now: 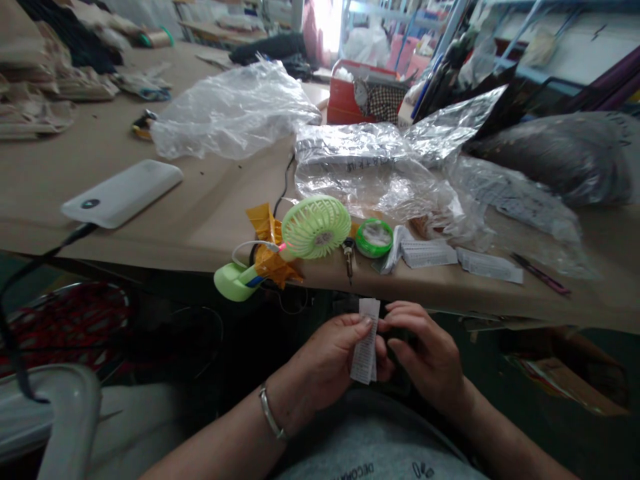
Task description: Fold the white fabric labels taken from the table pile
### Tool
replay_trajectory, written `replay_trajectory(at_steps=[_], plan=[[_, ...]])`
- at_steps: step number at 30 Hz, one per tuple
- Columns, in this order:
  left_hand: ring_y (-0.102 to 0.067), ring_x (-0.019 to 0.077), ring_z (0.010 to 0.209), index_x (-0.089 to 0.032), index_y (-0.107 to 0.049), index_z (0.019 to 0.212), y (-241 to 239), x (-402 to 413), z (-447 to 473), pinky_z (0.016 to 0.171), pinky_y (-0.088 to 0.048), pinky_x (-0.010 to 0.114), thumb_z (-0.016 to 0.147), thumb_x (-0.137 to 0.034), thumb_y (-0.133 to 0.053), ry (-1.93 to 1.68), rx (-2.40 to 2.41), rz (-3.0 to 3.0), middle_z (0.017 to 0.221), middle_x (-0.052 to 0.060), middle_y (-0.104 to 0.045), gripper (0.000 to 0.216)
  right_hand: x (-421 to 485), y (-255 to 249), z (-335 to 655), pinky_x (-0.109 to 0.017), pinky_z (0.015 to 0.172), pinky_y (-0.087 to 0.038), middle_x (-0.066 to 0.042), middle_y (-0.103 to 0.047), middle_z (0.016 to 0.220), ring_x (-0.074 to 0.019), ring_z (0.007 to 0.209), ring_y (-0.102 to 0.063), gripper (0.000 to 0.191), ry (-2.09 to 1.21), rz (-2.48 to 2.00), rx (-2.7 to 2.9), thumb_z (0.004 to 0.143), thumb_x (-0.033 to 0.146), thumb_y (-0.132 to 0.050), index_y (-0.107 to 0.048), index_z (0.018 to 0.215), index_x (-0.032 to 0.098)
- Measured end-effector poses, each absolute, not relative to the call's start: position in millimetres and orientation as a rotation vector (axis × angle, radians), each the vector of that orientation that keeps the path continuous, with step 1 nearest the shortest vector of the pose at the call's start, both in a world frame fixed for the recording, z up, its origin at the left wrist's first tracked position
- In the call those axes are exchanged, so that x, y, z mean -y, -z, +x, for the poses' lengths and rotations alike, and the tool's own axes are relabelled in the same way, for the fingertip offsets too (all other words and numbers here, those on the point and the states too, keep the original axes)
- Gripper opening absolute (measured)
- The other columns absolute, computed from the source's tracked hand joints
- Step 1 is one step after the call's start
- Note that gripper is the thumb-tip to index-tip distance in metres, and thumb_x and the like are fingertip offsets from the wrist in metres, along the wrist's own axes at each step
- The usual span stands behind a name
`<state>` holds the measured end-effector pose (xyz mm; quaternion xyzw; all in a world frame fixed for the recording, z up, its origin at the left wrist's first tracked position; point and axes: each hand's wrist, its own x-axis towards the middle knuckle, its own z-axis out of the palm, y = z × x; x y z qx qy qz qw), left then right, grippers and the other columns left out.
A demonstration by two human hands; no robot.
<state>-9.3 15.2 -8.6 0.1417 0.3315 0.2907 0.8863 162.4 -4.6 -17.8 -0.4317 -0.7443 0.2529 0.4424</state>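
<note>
My left hand (327,357) is closed on a small stack of printed labels (365,350), pinched with the thumb on top, below the table's front edge. The strips stand nearly upright and fan out slightly. Just to their right is my right hand (433,353), its fingers bent and its thumb apart, with nothing visible in it. Its fingertips come close to the labels; whether they touch, I cannot tell. On the table edge above lie another label stack (429,253) and a further spread of labels (490,265).
A green fan (316,228) is fixed at the table edge with brown tape (273,250). Nearby are a green round container (375,238), a small pointed tool (349,259) and tweezers (543,275). Clear plastic bags (360,170) lie behind; a white power bank (125,192) sits left.
</note>
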Motion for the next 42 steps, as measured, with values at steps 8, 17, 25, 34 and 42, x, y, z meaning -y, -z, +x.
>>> replay_trajectory(at_steps=[8,17,25,34,42], plan=[[-0.064,0.0162,0.054,-0.013,-0.059,0.084,9,-7,-12,0.052,-0.050,0.026,0.082,-0.035,-0.059,-0.431,-0.512,0.379,0.063,0.004,-0.061,0.022,-26,28,172,-0.032,0.081,-0.051,-0.007,-0.064,0.107,-0.0193,0.093,-0.064,0.054,-1.979,-0.802,1.305,0.067,0.040,-0.077,-0.061,0.114,0.020],[-0.062,0.0146,0.050,-0.011,-0.060,0.090,10,-1,-10,0.049,-0.050,0.024,0.082,-0.032,-0.058,-0.360,-0.488,0.375,0.064,0.005,-0.063,0.023,-26,39,165,-0.015,0.050,-0.044,-0.008,-0.057,0.122,-0.0140,0.082,-0.062,0.034,-2.219,-0.580,1.089,0.061,0.035,-0.080,-0.070,0.088,0.018],[-0.063,0.0164,0.051,-0.011,-0.059,0.090,15,2,-8,0.050,-0.050,0.026,0.080,-0.034,-0.060,-0.349,-0.497,0.349,0.061,0.005,-0.062,0.024,-20,44,163,-0.016,0.045,-0.043,-0.011,-0.057,0.122,-0.0097,0.066,-0.060,0.039,-2.159,-0.676,1.128,0.063,0.045,-0.077,-0.066,0.086,0.016],[-0.061,0.0143,0.049,-0.013,-0.058,0.083,14,3,-6,0.046,-0.046,0.022,0.081,-0.034,-0.059,-0.440,-0.594,0.316,0.060,0.003,-0.060,0.022,-15,28,161,-0.031,0.076,-0.053,-0.007,-0.065,0.103,-0.0178,0.085,-0.065,0.040,-1.978,-0.873,1.244,0.071,0.041,-0.073,-0.064,0.102,0.018],[-0.060,0.0125,0.050,-0.014,-0.057,0.081,13,3,-10,0.047,-0.044,0.021,0.083,-0.033,-0.058,-0.502,-0.626,0.317,0.062,0.001,-0.058,0.019,-1,5,165,-0.035,0.092,-0.048,-0.010,-0.060,0.114,-0.0217,0.108,-0.058,0.033,-0.847,-1.207,1.956,0.086,0.028,-0.058,-0.057,0.118,0.021]])
